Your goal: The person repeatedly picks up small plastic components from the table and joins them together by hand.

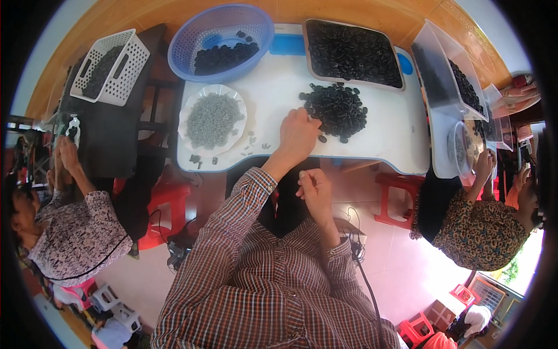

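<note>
Black rubber-like rings lie in a loose pile on the white worktop, and that pile sits just to the right of the left hand, touching or almost touching its fingers. The left hand reaches out across the worktop, palm down, its fingers curled at the pile's near-left edge; whether they pinch a ring cannot be told, since the back of the hand hides the tips. A few stray rings lie just beside that hand on its right. The right hand is held back, off the worktop's near edge and close to the body, its fingers pressed together in a loose fist around something too small to make out. So the left hand is clearly the nearer to the pile, which spreads away from it to the right and slightly farther off. The pile has no clear long axis, being a roundish heap. Behind it stands a tray filled with black rings, and to the left a white plate of grey pieces.
</note>
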A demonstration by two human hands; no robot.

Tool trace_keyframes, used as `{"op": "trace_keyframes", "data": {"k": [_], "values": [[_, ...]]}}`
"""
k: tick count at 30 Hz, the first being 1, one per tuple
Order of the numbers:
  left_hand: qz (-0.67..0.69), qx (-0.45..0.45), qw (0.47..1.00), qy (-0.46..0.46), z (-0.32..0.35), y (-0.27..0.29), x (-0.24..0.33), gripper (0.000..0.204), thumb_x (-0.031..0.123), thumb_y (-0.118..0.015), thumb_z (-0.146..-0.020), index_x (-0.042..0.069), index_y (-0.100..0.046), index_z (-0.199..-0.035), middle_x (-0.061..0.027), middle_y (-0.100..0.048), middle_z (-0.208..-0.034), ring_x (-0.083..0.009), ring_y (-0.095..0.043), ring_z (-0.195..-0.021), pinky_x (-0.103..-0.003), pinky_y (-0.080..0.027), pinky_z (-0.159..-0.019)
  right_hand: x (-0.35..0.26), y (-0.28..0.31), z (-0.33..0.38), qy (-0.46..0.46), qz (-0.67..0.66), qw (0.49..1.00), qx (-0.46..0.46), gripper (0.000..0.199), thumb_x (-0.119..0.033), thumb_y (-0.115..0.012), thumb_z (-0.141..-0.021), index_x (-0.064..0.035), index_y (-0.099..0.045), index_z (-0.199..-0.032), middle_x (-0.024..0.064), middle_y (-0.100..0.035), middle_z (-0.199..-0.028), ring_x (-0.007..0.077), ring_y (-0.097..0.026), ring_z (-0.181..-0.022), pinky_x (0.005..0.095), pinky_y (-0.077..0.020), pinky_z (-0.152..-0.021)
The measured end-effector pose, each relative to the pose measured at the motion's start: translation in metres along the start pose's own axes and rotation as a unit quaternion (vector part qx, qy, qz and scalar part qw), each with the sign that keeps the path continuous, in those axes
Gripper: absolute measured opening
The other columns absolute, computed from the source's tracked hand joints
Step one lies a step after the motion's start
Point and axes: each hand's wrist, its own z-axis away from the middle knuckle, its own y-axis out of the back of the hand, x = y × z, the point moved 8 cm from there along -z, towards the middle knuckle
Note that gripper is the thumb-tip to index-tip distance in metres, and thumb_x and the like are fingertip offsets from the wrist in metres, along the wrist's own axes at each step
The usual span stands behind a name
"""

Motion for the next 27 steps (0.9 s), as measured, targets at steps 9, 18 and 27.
{"op": "trace_keyframes", "data": {"k": [9, 18, 27], "values": [[0.001, -0.005, 1.000, -0.010, -0.001, 0.000, 0.000, 0.015, 0.016, -0.067, -0.074, 0.011, -0.071, -0.088, -0.0101, -0.054, -0.086, -0.0276, -0.054, -0.085, -0.039, -0.045, -0.071, -0.004, 0.002, -0.002, 0.009, -0.013, 1.000, 0.011, 0.016, -0.016, -0.058, -0.093, -0.0004, -0.055, -0.089, 0.0041, -0.059, -0.073, 0.0082, -0.055, -0.053, 0.0218, -0.0428, -0.045], [0.000, -0.080, 0.996, -0.028, 0.009, 0.000, 0.002, 0.011, 0.012, -0.064, -0.077, 0.011, -0.070, -0.085, -0.0118, -0.055, -0.086, -0.0291, -0.054, -0.085, -0.040, -0.043, -0.073, 0.001, 0.010, -0.004, -0.006, -0.006, 1.000, 0.018, 0.016, -0.018, -0.056, -0.095, -0.0024, -0.057, -0.091, 0.0023, -0.059, -0.075, 0.0066, -0.055, -0.055, 0.0193, -0.0420, -0.048], [0.030, -0.077, 0.996, -0.031, 0.018, 0.006, 0.005, 0.006, 0.007, -0.060, -0.076, 0.008, -0.066, -0.079, -0.0139, -0.055, -0.082, -0.0313, -0.055, -0.085, -0.043, -0.043, -0.070, -0.010, 0.019, -0.006, 0.048, 0.017, 0.997, 0.059, 0.014, -0.015, -0.058, -0.094, -0.0021, -0.055, -0.090, 0.0034, -0.056, -0.072, 0.0080, -0.054, -0.053, 0.0213, -0.0425, -0.046]]}}
